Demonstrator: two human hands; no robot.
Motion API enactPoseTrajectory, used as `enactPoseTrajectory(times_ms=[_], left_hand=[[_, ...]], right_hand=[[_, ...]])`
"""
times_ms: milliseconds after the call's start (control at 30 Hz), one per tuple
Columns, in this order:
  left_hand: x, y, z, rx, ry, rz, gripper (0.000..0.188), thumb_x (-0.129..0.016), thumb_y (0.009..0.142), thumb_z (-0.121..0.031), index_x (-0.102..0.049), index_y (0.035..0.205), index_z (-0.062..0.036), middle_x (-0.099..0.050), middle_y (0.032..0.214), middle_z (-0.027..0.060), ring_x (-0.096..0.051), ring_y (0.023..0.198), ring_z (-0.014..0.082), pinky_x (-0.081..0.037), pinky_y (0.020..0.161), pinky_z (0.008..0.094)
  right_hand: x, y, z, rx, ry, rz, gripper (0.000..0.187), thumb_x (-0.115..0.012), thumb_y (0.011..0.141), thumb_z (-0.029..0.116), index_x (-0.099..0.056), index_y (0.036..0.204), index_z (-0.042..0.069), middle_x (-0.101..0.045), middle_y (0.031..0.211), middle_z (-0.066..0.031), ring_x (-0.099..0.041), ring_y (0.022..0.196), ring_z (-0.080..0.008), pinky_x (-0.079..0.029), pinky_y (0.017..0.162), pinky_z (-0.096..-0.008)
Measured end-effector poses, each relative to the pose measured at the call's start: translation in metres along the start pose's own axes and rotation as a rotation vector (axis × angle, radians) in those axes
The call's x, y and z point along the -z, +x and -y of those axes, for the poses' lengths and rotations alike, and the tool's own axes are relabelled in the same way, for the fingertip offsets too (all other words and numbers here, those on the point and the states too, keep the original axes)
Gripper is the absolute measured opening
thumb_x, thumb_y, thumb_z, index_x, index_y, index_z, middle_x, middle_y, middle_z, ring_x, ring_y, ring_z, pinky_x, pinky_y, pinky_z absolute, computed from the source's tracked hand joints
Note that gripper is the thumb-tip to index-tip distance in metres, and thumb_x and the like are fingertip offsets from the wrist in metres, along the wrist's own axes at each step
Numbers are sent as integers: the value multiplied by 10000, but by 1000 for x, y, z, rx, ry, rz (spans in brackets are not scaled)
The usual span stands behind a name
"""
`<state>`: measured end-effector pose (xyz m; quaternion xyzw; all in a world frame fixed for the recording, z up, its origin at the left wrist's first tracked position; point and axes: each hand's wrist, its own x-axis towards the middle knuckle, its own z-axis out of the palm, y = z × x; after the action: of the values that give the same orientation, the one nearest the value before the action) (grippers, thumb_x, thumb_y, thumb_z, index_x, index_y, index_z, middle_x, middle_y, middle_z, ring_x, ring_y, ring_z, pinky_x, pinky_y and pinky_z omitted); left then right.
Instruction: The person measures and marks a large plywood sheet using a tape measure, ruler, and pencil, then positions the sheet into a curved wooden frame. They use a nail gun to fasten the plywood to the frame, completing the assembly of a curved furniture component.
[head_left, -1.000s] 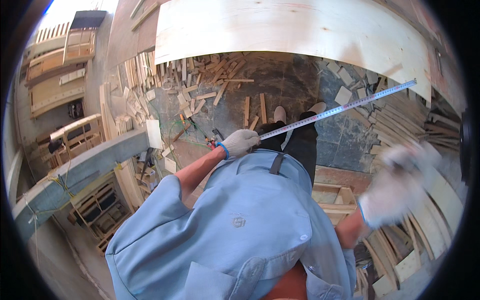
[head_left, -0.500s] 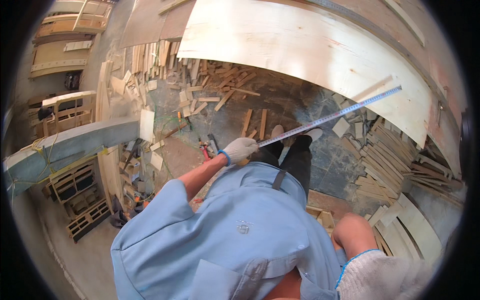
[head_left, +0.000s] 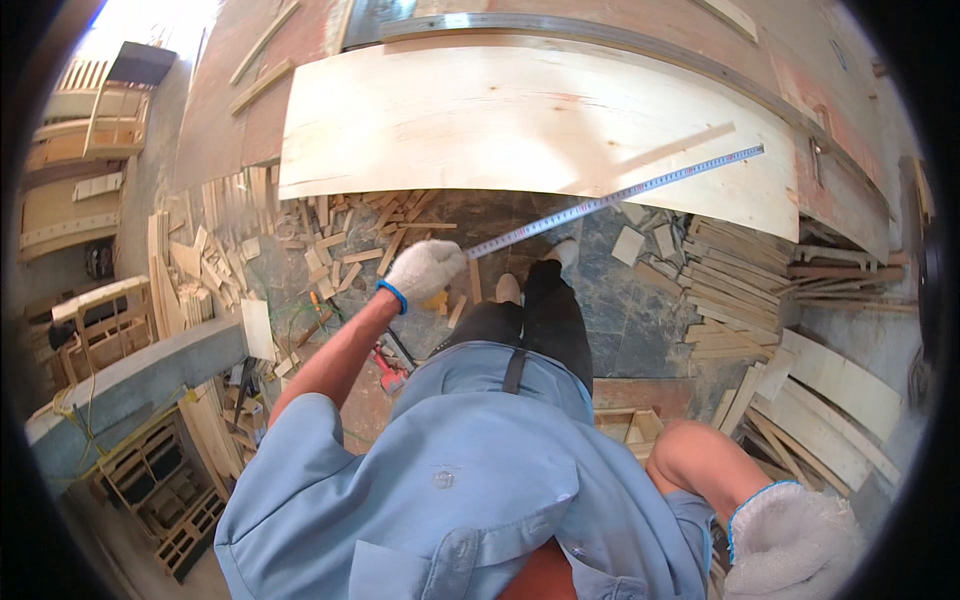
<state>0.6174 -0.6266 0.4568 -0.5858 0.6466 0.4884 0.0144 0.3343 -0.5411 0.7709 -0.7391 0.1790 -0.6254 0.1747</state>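
Observation:
My left hand (head_left: 425,270), in a white knit glove with a blue cuff, is closed around a tape measure. Its long blade (head_left: 590,205) runs out to the right and lies over a large pale plywood sheet (head_left: 420,110). Most of the case is hidden by the glove; a bit of yellow (head_left: 437,301) shows just below it. My right hand (head_left: 795,545), gloved the same way, is raised at the lower right, beside my body and away from the sheet. Its fingers cannot be made out.
Loose wood offcuts (head_left: 335,260) cover the floor at the left of my feet. Stacked wooden strips (head_left: 735,275) lie to the right. A metal straightedge (head_left: 560,27) runs along the sheet's far side. A grey beam (head_left: 160,365) stands at my left, near a red-handled tool (head_left: 388,372).
My left hand has moved forward and left with the tape measure, toward the plywood. The view has shifted, showing more of the sheet. My right hand stays at the lower right.

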Motion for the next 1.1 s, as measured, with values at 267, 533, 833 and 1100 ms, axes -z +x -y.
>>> enactPoseTrajectory(times_ms=[267,533,833,1100], left_hand=[[21,108,-79,-106,-97,74,318,-594,957,-265,-689,877,27,-651,738,51,-599,712,148,-493,680,340],[22,249,-165,-320,175,147,357,-566,963,-299,-638,768,-9,-599,672,46,-554,623,140,-464,612,313],[49,309,-200,-166,145,205,354,-560,978,-286,-644,792,3,-608,690,62,-569,637,152,-470,622,328],[51,321,-202,-120,94,228,366,-570,979,-302,-652,807,11,-620,675,85,-575,620,197,-464,625,357]], right_hand=[[20,-12,-39,69,-4,-334,118,-590,670,46,-499,606,84,-492,661,-68,-530,566,-214,-364,436,-362],[146,-119,-110,-568,878,-550,28,-582,910,26,-562,921,42,-669,762,-160,-628,559,-267,-510,453,-400],[135,-195,-210,-1434,676,-966,97,-545,949,90,-560,1036,51,-706,794,-170,-673,615,-297,-542,543,-388],[132,-206,-268,-1534,904,-908,272,-531,1021,313,-612,1095,63,-719,824,-169,-691,668,-294,-549,603,-396]])
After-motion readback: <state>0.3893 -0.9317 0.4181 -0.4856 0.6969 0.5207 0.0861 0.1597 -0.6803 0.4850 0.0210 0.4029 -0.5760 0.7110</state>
